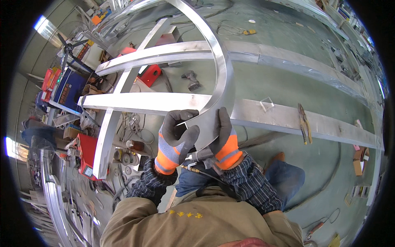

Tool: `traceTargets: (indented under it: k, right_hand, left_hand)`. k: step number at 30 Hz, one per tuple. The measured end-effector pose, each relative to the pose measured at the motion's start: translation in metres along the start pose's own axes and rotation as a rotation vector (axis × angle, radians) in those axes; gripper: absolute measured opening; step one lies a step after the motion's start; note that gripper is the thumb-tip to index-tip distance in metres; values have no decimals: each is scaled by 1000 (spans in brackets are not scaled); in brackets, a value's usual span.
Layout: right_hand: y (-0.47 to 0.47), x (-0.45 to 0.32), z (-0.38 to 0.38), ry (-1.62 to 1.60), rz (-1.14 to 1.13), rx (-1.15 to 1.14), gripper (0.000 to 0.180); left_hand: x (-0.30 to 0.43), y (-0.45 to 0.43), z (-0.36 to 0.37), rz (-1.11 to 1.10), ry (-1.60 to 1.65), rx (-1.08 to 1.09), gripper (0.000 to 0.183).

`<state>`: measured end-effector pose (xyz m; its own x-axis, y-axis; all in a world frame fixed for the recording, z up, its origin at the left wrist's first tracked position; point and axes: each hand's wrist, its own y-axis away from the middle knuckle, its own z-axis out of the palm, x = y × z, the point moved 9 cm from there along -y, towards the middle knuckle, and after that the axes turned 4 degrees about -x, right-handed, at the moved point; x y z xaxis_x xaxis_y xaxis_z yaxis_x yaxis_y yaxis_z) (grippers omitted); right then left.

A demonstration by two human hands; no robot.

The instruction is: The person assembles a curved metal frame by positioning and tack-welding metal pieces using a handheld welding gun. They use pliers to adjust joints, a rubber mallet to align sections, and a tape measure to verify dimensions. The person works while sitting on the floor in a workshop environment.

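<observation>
Both hands wear grey-palmed work gloves with orange cuffs. Between them a curved sheet-metal strip (226, 80) rises from near my lap and arcs up past the top edge of the view. My left hand (180, 136) grips the strip's near end at its left edge, thumb and fingers bent. My right hand (223, 136) holds the other side of that end, its fingers up along the face. Below the right glove, partly hidden, is a dark-handled tool (202, 154) with a brass hose fitting (191, 169). Pliers (305, 123) lie across the nearer metal beam (277, 115), beside a small clear square piece (267, 104).
A farther beam (284, 55) runs roughly parallel, and a crossing beam (103, 142) lies at the left. A cordless drill (191, 80), red machines (88, 154), cables and grinding discs (129, 159) are on the floor. An open cardboard box (360, 160) stands at the right.
</observation>
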<state>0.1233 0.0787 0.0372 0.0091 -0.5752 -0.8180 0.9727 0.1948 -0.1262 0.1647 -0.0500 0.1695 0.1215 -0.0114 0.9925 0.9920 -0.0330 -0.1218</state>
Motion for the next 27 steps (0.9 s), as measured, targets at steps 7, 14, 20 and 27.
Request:
traceTargets:
  k: [7, 14, 20, 27]
  right_hand:
    - [-2, -6, 18, -343, 270, 232, 48]
    - [-1, -13, 11, -209, 237, 259, 43]
    - [-5, -2, -43, -24, 87, 324, 50]
    - [-17, 9, -171, 1183, 196, 284, 51]
  left_hand:
    - [-34, 16, -26, 72, 224, 177, 39]
    - [-94, 39, -30, 81, 468, 313, 47]
    - [-132, 39, -7, 21, 434, 281, 49]
    - [-182, 15, 49, -397, 305, -55, 50]
